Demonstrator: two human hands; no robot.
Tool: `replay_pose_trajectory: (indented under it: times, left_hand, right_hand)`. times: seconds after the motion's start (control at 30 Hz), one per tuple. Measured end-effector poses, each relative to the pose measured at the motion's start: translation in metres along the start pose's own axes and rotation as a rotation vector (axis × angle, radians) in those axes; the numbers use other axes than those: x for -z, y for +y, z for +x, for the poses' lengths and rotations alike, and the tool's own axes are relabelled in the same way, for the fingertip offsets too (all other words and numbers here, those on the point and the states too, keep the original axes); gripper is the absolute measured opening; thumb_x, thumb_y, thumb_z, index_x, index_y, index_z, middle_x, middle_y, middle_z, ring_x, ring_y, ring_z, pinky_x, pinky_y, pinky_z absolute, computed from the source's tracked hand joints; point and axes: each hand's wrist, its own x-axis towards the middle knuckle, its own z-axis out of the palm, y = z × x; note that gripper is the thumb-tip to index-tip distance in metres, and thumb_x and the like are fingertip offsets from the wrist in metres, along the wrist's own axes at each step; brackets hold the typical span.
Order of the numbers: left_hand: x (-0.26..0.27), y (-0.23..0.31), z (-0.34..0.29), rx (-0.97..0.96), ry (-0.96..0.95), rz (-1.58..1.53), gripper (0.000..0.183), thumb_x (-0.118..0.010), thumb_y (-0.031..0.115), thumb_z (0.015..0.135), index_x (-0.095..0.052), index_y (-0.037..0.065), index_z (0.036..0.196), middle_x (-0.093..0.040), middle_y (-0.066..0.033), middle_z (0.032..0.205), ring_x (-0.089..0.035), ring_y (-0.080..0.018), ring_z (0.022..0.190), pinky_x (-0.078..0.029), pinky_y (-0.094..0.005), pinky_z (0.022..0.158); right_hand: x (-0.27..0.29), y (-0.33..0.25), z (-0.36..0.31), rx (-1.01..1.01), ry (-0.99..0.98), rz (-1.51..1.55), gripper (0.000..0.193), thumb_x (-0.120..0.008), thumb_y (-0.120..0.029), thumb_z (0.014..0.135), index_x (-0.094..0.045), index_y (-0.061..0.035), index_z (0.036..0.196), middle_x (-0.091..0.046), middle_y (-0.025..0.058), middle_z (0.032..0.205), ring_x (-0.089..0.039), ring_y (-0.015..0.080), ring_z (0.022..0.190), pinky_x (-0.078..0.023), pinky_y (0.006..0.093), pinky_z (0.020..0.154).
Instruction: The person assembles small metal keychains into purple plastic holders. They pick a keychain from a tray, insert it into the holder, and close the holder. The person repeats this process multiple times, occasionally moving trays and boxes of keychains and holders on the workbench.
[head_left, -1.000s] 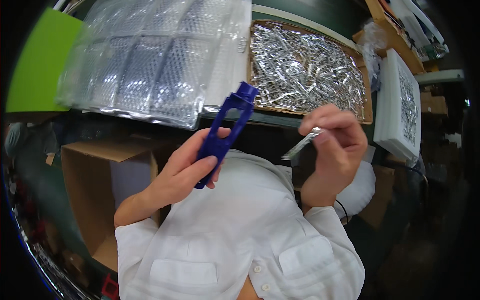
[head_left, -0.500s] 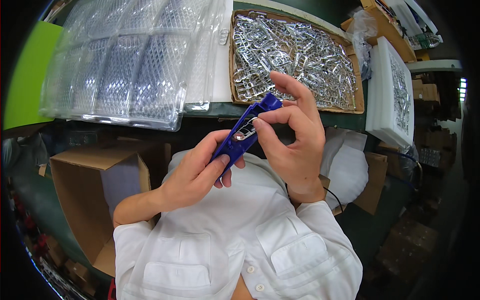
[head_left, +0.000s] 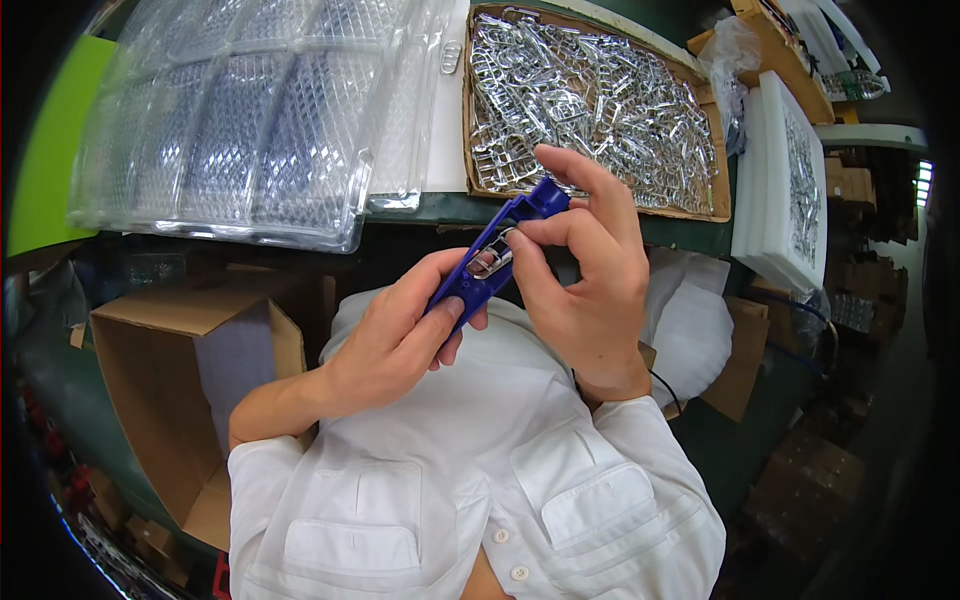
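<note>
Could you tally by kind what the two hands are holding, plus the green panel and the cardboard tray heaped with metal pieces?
Blue plastic part, in the left hand: 1
Silver metal piece, at the right hand's fingertips: 1
Green panel: 1
Cardboard tray: 1
Total: 4

Light fell brightly on the white buttoned shirt; glare speckled the clear plastic trays and heaped silver metal pieces. The long blue plastic holder looked sharp. Shadow dimmed the lower right; edges bowed near the black rim.
</note>
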Motion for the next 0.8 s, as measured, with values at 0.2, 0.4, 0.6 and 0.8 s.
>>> replay_pose_trajectory:
  times: [0.2,0.4,0.6,0.8]
  left_hand:
    - [-0.001,-0.009,0.007,-0.051,0.022,0.064,0.046,-0.044,0.000,0.106,-0.043,0.001,0.152,-0.066,-0.0049,0.093,-0.056,-0.0075,0.065,-0.047,-0.0253,0.057]
    - [0.001,-0.018,0.009,-0.210,0.045,0.154,0.043,-0.051,0.005,0.106,-0.048,0.000,0.148,-0.066,-0.0048,0.089,-0.059,-0.0088,0.065,-0.049,-0.0258,0.059]
    - [0.000,-0.008,0.025,-0.126,0.116,0.186,0.027,-0.063,0.015,0.103,-0.065,-0.003,0.123,-0.067,-0.0066,0.078,-0.065,-0.0127,0.064,-0.051,-0.0293,0.060]
    - [-0.007,-0.002,0.035,-0.177,0.206,0.482,0.023,-0.057,0.013,0.106,-0.068,-0.006,0.111,-0.067,-0.0044,0.075,-0.064,-0.0087,0.070,-0.050,-0.0246,0.063]
  right_hand:
    - [-0.006,0.009,-0.003,0.061,-0.056,-0.118,0.022,-0.080,0.001,0.076,-0.064,-0.0025,0.089,-0.067,0.0194,0.125,-0.066,0.0389,0.113,-0.059,0.0398,0.082]
    - [-0.002,-0.003,-0.006,-0.247,-0.009,0.092,0.039,-0.078,0.003,0.081,-0.060,-0.0017,0.115,-0.069,0.0167,0.124,-0.069,0.0290,0.114,-0.056,0.0372,0.093]
    - [-0.012,0.014,-0.022,-0.468,-0.041,0.439,0.034,-0.079,-0.003,0.084,-0.063,-0.0035,0.113,-0.071,0.0074,0.102,-0.073,0.0172,0.091,-0.058,0.0306,0.081]
    - [-0.017,0.019,-0.029,-0.390,0.007,0.388,0.031,-0.078,-0.001,0.083,-0.061,-0.0029,0.109,-0.070,0.0084,0.097,-0.072,0.0185,0.085,-0.057,0.0315,0.077]
